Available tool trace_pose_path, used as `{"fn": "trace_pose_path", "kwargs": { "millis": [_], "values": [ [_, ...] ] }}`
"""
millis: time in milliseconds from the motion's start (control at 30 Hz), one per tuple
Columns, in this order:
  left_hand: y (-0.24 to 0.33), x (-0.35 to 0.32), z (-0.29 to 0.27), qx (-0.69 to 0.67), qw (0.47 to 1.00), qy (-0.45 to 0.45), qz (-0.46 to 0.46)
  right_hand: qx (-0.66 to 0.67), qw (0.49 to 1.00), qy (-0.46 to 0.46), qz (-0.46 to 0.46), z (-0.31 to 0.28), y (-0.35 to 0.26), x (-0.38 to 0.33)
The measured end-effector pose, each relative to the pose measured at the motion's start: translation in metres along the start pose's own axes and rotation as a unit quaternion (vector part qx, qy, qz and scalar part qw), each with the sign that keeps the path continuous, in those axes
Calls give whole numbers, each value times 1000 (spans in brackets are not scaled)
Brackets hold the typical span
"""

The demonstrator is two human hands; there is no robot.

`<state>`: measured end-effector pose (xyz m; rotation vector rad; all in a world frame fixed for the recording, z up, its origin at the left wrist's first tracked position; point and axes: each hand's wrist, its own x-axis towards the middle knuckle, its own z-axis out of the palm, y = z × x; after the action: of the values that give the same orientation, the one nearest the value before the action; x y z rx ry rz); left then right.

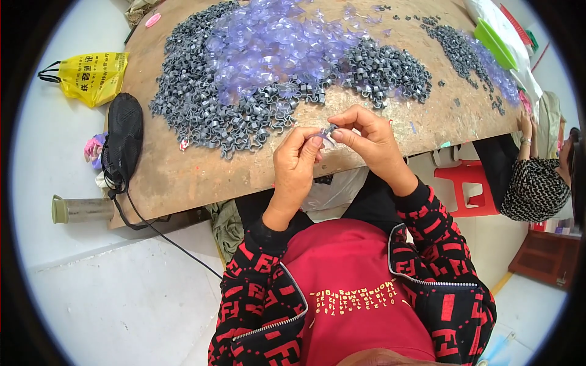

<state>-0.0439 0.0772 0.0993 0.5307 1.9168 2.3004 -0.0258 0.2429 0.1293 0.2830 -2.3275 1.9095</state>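
Observation:
Both my hands meet just above the table's near edge. Between the thumb and finger of my left hand [297, 157] is a thin clear purple plastic piece [325, 136]. My right hand [368, 141] pinches a small grey plastic clip [330, 129] against that piece; my fingertips partly cover both. Beyond my hands lies a large heap of grey clips [229, 116], with a pile of clear purple plastic pieces [268, 46] spread over its middle. More grey clips [387, 70] are heaped just past my right hand.
A wooden table [183, 177] carries the heaps. On the left are a yellow bag [94, 79], a black mesh pouch [124, 131] with a cord, and a bottle [82, 210]. At the right, another person [537, 189] sits near a second heap [458, 52], a green basin [494, 46] and a red stool [467, 186].

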Motion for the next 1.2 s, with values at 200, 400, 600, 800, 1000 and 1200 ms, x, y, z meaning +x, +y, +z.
{"fn": "trace_pose_path", "kwargs": {
  "millis": [200, 400, 600, 800, 1000, 1200],
  "values": [
    [10, 3, -9, 165, 982, -37, 86, -159, 978, 11, -137, 2, -4, 1],
    [10, 8, -24, -139, 942, -208, -225, -352, 852, -85, -378, -15, -8, -1],
    [21, 3, -20, -119, 964, -184, -153, -132, 972, -97, -169, -14, -18, 0],
    [34, 1, -22, 103, 974, -200, 12, 154, 963, -196, 106, -21, -22, 0],
    [33, -1, -23, -248, 873, -306, -287, -33, 922, -385, -16, -36, -48, 11],
    [40, -3, -27, -256, 852, -335, -310, -134, 905, -401, -51, -31, -80, 10]
  ]
}}
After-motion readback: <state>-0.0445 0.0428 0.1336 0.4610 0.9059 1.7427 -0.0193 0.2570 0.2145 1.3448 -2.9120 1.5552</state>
